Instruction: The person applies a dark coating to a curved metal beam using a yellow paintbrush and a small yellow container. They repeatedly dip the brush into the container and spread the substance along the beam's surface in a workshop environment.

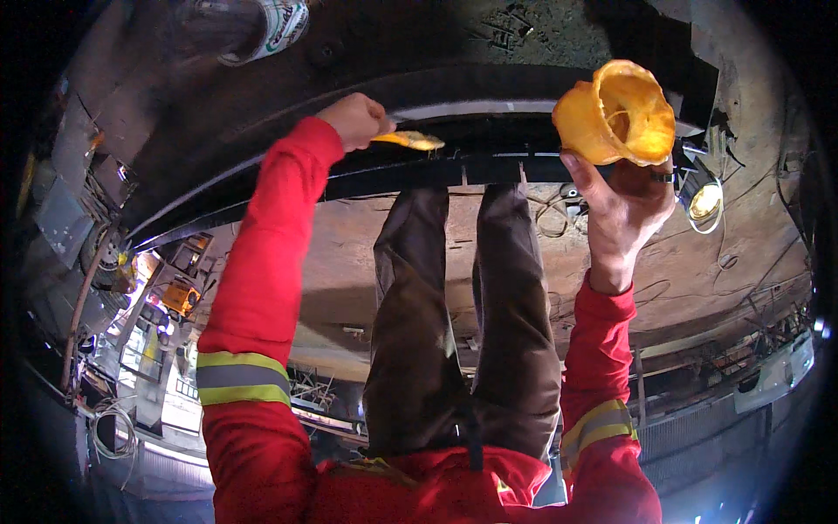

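Observation:
My left hand is closed around one end of a narrow orange-yellow spatula-like strip. The strip's free end points right and looks coated with a thick pale stuff, with thin strings hanging from it. In my right hand is a yellow cup-like container with an uneven rim, gripped from below, thumb on its near side. Its mouth tilts toward me, and the inner wall looks smeared; what lies at the bottom is unclear. Both hands are raised over a long dark metal beam, strip and container apart.
A white bucket-like container lies at the far left. Small scraps are scattered on the dark surface beyond. A round lit lamp is at right, with cables on the brown floor. Yellow equipment stands at left.

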Available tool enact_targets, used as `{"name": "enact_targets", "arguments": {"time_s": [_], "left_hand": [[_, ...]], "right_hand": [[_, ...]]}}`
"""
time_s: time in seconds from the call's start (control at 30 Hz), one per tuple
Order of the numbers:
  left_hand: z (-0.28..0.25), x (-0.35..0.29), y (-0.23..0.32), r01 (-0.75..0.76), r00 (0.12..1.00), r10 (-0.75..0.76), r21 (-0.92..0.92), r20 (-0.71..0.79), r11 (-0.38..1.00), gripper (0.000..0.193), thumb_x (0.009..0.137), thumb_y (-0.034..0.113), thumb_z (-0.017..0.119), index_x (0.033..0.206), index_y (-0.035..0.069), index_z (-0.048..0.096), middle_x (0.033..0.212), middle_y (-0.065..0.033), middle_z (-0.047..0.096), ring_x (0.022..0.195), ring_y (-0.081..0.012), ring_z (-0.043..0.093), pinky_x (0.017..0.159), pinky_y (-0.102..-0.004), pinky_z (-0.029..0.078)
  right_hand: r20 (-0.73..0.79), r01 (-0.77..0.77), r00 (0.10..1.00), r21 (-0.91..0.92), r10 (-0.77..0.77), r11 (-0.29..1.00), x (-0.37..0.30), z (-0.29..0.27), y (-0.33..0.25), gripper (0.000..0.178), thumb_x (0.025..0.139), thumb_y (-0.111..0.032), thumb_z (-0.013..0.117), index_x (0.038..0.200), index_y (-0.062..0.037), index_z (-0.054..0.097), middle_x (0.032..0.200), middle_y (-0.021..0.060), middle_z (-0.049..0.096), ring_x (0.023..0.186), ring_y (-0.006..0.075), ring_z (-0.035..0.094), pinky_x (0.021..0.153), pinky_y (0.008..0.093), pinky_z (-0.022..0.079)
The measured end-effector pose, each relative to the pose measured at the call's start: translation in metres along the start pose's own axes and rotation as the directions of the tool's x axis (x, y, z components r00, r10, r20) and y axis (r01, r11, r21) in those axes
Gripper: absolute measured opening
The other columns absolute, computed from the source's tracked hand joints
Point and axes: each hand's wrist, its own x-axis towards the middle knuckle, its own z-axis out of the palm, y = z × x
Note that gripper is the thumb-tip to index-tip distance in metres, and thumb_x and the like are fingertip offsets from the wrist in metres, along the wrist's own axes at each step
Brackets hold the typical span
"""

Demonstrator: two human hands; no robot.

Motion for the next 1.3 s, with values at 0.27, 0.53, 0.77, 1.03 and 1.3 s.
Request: {"name": "enact_targets", "arguments": {"time_s": [0.27, 0.53, 0.77, 1.03, 1.3], "left_hand": [[0.028, -0.01, 0.007, -0.15, 0.986, 0.158, 0.141, -0.046, 0.979, 0.033, 0.093, 0.03, 0.062, 0.08, 0.0, 0.067, 0.061, -0.0109, 0.056, 0.06, -0.0176, 0.053, 0.058, -0.037, 0.041], [0.035, -0.006, -0.003, -0.152, 0.982, 0.163, 0.111, -0.096, 0.982, 0.038, 0.086, 0.038, 0.067, 0.079, 0.001, 0.067, 0.069, -0.0179, 0.061, 0.063, -0.0247, 0.057, 0.063, -0.04, 0.045], [-0.013, -0.04, -0.108, 0.05, 0.971, 0.043, 0.373, -0.236, 0.927, 0.034, 0.084, 0.037, 0.069, 0.087, 0.004, 0.072, 0.082, -0.0187, 0.069, 0.084, -0.0354, 0.068, 0.075, -0.0427, 0.052], [0.01, -0.039, -0.035, 0.07, 0.956, 0.164, 0.732, -0.243, 0.677, 0.015, 0.078, 0.016, 0.064, 0.087, 0.009, 0.073, 0.088, -0.0172, 0.071, 0.084, -0.0376, 0.069, 0.076, -0.0491, 0.055], [-0.023, 0.004, -0.037, -0.271, 0.954, 0.297, 0.314, -0.038, 0.91, 0.021, 0.076, 0.024, 0.075, 0.075, 0.006, 0.065, 0.075, -0.0151, 0.066, 0.072, -0.0311, 0.064, 0.063, -0.0424, 0.046]], "right_hand": [[0.013, -0.036, 0.999, -0.002, 0.036, 0.999, 0.001, -0.009, 0.008, 0.066, 0.069, 0.006, 0.084, 0.127, 0.0029, 0.053, 0.124, 0.0135, 0.061, 0.113, 0.0232, 0.062, 0.102, 0.0384, 0.047], [0.035, -0.015, 0.999, -0.012, 0.015, 1.0, 0.007, -0.004, 0.0, 0.065, 0.069, 0.009, 0.082, 0.127, 0.0035, 0.053, 0.124, 0.0129, 0.061, 0.111, 0.0223, 0.061, 0.101, 0.0375, 0.047], [0.039, -0.051, 0.998, -0.056, 0.053, 0.997, 0.013, -0.007, -0.006, 0.067, 0.07, 0.007, 0.082, 0.129, 0.0057, 0.05, 0.125, 0.0138, 0.06, 0.112, 0.023, 0.061, 0.102, 0.0367, 0.046], [0.071, -0.046, 0.996, -0.091, 0.052, 0.995, 0.009, 0.001, 0.0, 0.068, 0.071, 0.006, 0.082, 0.13, 0.0062, 0.05, 0.126, 0.0145, 0.059, 0.113, 0.0237, 0.06, 0.103, 0.0376, 0.045], [0.004, -0.054, 0.999, -0.059, 0.054, 0.997, 0.016, 0.009, -0.003, 0.068, 0.065, 0.004, 0.087, 0.125, 0.0052, 0.054, 0.12, 0.0123, 0.062, 0.109, 0.0215, 0.062, 0.1, 0.0363, 0.048]]}}
